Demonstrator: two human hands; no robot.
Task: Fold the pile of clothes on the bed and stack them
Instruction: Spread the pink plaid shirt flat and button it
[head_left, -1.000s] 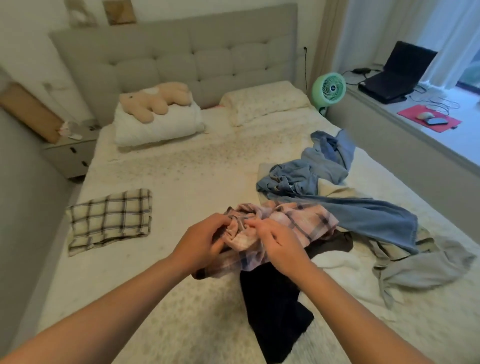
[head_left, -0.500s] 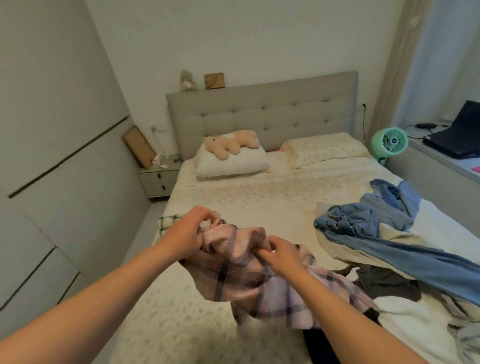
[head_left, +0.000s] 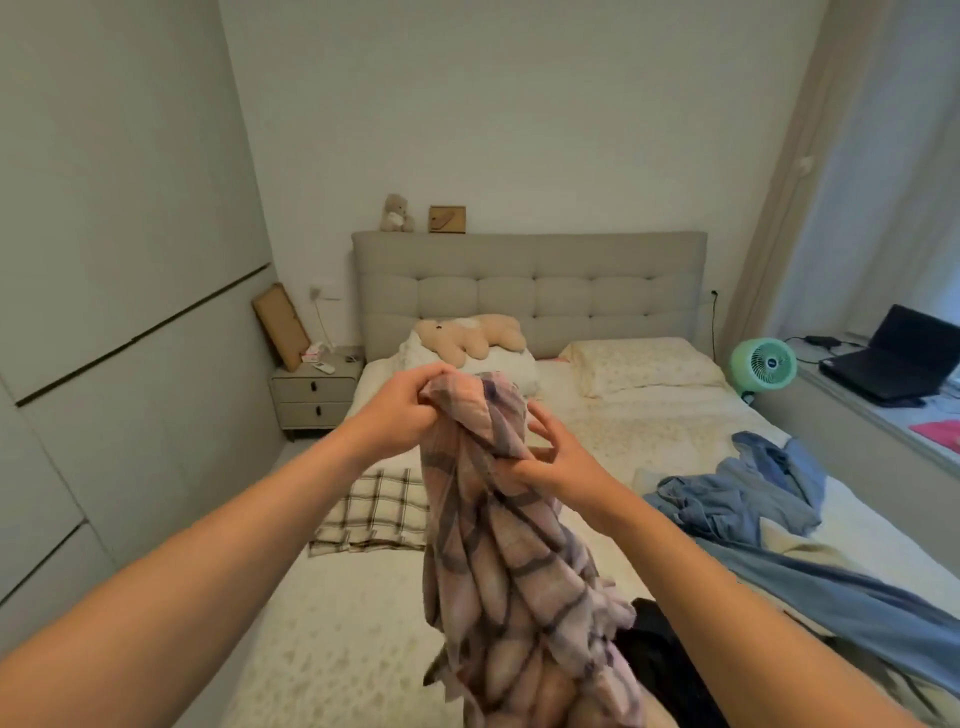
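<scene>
A bedside table (head_left: 315, 393) stands at the far left beside the bed (head_left: 332, 644), with small items on top too blurred to name. On the bed's left half lies a folded cream-and-dark checked garment (head_left: 375, 512), flat and squared. Just right of it, the left hand (head_left: 402, 410) is clenched on the top edge of a pink plaid garment (head_left: 498, 545), which hangs bunched and twisted in long vertical folds, held up above the mattress. Its pale pink cloth carries dark crossing stripes. The right hand (head_left: 553, 462) grips the same garment lower down on its right side, thumb pressed into the cloth and fingers curled behind it. The garment's lower end runs off the bottom edge, so its full shape cannot be told. Beneath it shows part of a black garment (head_left: 660, 660), mostly covered. Further right, crumpled blue clothes (head_left: 748, 499) lie in a loose pile, possibly over a cream piece; they are cut off at the right edge. A green fan (head_left: 763, 365) and a laptop (head_left: 893, 358) sit beyond.
</scene>
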